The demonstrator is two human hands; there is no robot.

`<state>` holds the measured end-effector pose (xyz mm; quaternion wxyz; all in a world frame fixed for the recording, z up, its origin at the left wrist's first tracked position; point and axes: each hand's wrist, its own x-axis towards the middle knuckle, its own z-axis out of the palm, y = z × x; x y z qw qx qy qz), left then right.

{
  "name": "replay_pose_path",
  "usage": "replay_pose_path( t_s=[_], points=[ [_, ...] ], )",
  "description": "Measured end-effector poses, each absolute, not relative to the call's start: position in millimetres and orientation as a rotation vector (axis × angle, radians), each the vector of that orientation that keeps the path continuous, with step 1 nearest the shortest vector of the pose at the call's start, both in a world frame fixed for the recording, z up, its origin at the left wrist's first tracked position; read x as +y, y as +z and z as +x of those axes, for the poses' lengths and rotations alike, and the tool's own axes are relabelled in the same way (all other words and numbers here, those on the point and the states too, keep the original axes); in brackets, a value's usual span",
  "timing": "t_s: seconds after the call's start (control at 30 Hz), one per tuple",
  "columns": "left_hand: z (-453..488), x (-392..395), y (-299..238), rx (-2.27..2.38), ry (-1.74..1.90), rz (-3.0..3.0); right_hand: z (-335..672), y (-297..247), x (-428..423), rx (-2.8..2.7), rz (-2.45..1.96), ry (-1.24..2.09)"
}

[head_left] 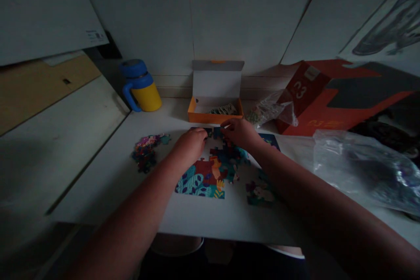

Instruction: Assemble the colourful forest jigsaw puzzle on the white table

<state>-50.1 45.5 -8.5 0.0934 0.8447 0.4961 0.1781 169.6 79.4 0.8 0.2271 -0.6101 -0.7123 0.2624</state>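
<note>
Both hands are at the top edge of a partly joined jigsaw puzzle (200, 179) on the white table. My left hand (193, 143) is closed, its fingertips curled on a dark puzzle piece (209, 131). Just to the right, my right hand (242, 132) pinches at another dark blue puzzle piece (217, 132) with thumb and forefinger. The fingers partly cover both pieces. Blue leaves and an orange animal show in the joined lower section. A separate joined patch with a white animal (260, 193) lies at lower right, partly behind my right forearm.
Loose puzzle pieces (146, 153) are heaped at left. An open orange box (215, 117) stands at the back, near a blue and yellow mug (144, 89). Clear plastic bags (357, 170) and a large red box (315, 100) occupy the right. A white panel (62, 140) borders the left.
</note>
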Motion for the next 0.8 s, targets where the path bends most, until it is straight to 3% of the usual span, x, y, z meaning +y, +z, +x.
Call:
replay_pose_path(
  t_s=[0.57, 0.8],
  points=[
    [-46.8, 43.1, -5.3, 1.499, 0.435, 2.559, 153.1, -4.6, 72.1, -1.979, -1.783, 0.462],
    [-48.8, 44.0, -9.6, 1.458, 0.467, 2.581, 174.2, -7.7, 81.5, -1.84, -1.672, 0.695]
  ],
)
